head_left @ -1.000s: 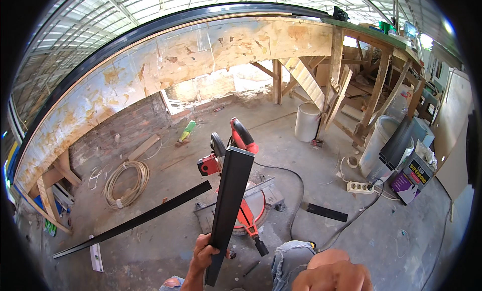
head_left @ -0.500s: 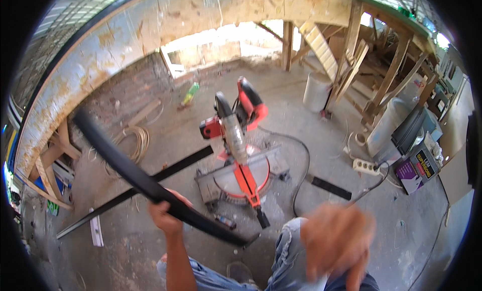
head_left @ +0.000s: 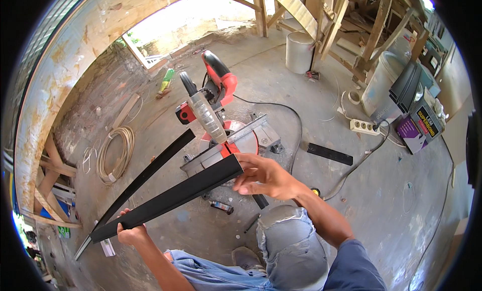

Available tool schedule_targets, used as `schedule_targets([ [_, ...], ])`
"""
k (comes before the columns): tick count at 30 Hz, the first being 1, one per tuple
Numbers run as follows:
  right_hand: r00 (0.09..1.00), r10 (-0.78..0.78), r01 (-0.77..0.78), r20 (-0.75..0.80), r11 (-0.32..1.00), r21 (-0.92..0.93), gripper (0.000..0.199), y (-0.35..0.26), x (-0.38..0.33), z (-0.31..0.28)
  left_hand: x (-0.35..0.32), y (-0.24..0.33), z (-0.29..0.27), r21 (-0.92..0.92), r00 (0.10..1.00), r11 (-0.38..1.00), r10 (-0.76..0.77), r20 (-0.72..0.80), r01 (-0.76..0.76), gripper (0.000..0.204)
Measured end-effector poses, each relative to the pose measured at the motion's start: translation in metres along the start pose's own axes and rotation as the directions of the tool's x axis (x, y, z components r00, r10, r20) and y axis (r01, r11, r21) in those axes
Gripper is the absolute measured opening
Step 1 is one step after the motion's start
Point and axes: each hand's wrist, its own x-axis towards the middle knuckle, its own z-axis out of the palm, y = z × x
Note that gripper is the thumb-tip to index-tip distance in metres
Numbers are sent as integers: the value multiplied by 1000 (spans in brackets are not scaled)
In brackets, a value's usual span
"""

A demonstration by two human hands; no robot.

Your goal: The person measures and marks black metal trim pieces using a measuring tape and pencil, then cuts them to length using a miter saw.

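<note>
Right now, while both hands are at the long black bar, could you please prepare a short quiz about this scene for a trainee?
1. True or false: the left hand holds the long, flat-sided black bar.

2. Which of these lies on the floor to the right of the red and black mitre saw?
A) the coiled beige cable
B) the white rectangular socket strip
C) the bright green bottle-shaped thing

3. Fill in: at the end of the bar nearer the saw is the ____ hand.

Key: 1. True. 2. B. 3. Right: the right hand is there.
</note>
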Motion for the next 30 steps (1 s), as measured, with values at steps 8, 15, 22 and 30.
schedule_targets([
  [8,999,-34,29,10,947,321,54,23,31,3,-19,-13,-3,89,997,996,-15,75,9,35],
  [15,997,-1,43,-82,857,514,31,48,37,6,-27,-12,-5,67,989,996,53,137,-63,34],
  [22,995,34,29,-93,801,598,31,49,35,11,-27,-8,-8,108,979,986,103,176,-123,35],
  [30,998,26,19,-63,782,623,29,55,36,7,-23,-6,-10,111,977,986,102,188,-125,35],
])
